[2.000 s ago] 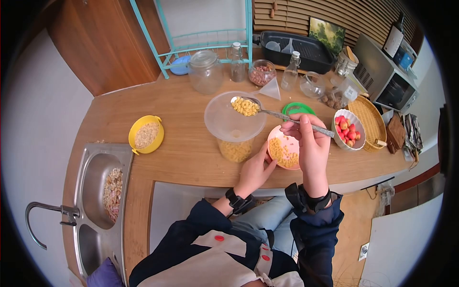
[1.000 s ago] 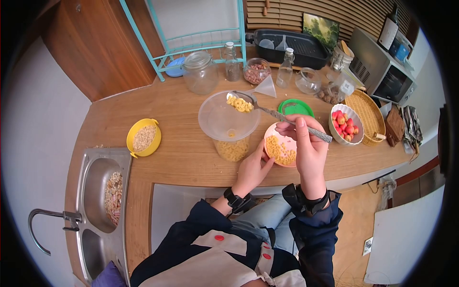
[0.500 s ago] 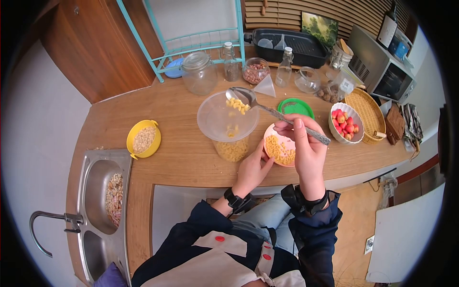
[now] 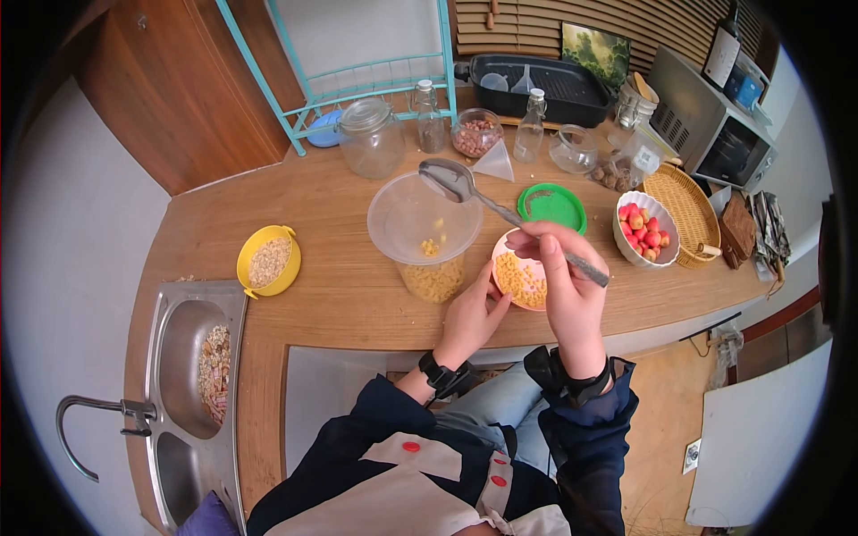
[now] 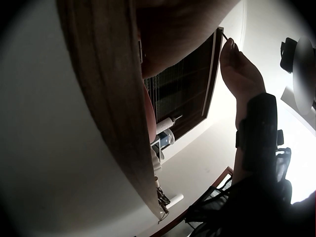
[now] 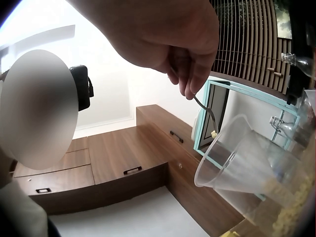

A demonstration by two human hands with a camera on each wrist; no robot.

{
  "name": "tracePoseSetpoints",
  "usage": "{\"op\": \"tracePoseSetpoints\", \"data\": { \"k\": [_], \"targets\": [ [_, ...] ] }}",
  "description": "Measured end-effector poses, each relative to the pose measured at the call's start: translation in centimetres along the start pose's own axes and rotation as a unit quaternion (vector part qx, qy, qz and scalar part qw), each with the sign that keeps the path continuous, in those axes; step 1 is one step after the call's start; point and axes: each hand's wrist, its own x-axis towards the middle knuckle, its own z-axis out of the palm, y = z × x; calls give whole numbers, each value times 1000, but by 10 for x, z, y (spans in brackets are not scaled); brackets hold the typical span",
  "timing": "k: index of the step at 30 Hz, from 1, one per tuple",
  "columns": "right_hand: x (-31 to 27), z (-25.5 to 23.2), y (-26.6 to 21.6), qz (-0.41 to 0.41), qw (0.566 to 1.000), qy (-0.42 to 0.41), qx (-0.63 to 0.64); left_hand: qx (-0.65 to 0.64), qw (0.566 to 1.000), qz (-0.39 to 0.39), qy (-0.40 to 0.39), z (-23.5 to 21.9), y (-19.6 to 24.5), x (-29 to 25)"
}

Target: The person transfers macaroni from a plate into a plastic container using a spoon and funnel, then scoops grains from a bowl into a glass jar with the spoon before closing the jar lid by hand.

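My right hand [image 4: 572, 286] pinches the handle of a metal spoon [image 4: 497, 208], raised over the counter. The spoon's head is tipped over a wide translucent funnel [image 4: 386, 223]. A few small yellow rings, like cereal or pasta, show inside the funnel. Below it, a clear jar [image 4: 433, 284] is partly filled with the same rings. In the right wrist view, a yellow piece clings at the spoon [image 6: 213, 117] tip, close to the funnel [image 6: 201, 175] rim. My left hand [image 4: 472, 314] holds the near left side of a pink bowl [image 4: 536, 270] containing more rings.
A green lid [image 4: 563, 213] lies behind the pink bowl, with a white bowl of red fruit [image 4: 645, 234] to the right. Glass jars, bottles and a small funnel [image 4: 497, 163] line the back. At left are a yellow bowl of oats [image 4: 268, 261] and a sink [image 4: 189, 357].
The spoon, heaped with yellow rings two seconds ago, has tipped over progressively and its rings have dropped into the funnel. My left hand stays at the pink bowl.
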Motion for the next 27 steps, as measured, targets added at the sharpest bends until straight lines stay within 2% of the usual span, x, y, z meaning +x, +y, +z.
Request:
{"op": "tracePoseSetpoints", "data": {
  "k": [1,2,3,4,6,7,9,10,11,12,13,14,15,16,17,19,22,26,27],
  "targets": [
    [-1,-2,0,-1,1000,0,0,-13,1000,3,24,1,1,-1],
    [-1,-5,1,-78,991,-13,-111,-25,999,7,47,2,1,-3],
    [-2,-8,1,-154,963,-27,-221,-25,999,7,48,2,0,-8],
    [-7,-11,2,-156,962,-27,-222,25,991,94,88,0,-3,-16],
    [-24,-22,10,-237,910,18,-341,103,945,258,171,-13,1,-29],
    [-34,-30,19,-241,907,18,-345,131,910,332,211,-30,9,-35],
    [-61,-49,45,-149,921,101,-345,183,877,351,273,-63,7,-40],
    [-76,-57,61,-148,922,93,-345,219,868,304,325,-79,17,-38],
    [-92,-64,79,-69,942,172,-279,256,854,256,374,-97,30,-31],
    [-101,-67,94,11,946,249,-206,257,873,223,350,-113,41,-24],
    [-106,-69,104,11,948,246,-202,256,890,192,326,-125,48,-17],
    [-110,-70,112,32,948,281,-149,260,888,192,327,-130,46,-10],
    [-111,-72,114,52,943,315,-95,221,914,192,282,-132,42,-4],
    [-112,-76,113,56,947,303,-89,179,936,191,236,-133,38,0],
    [-112,-77,113,53,947,305,-88,179,935,194,236,-133,34,3],
    [-112,-80,117,71,955,266,-115,110,956,203,183,-132,27,7],
    [-114,-81,124,21,956,233,-178,101,950,229,184,-133,24,11],
    [-113,-81,119,38,958,221,-179,82,960,215,159,-140,33,17],
    [-113,-81,118,55,958,227,-165,114,945,254,173,-142,37,19]
  ]
}}
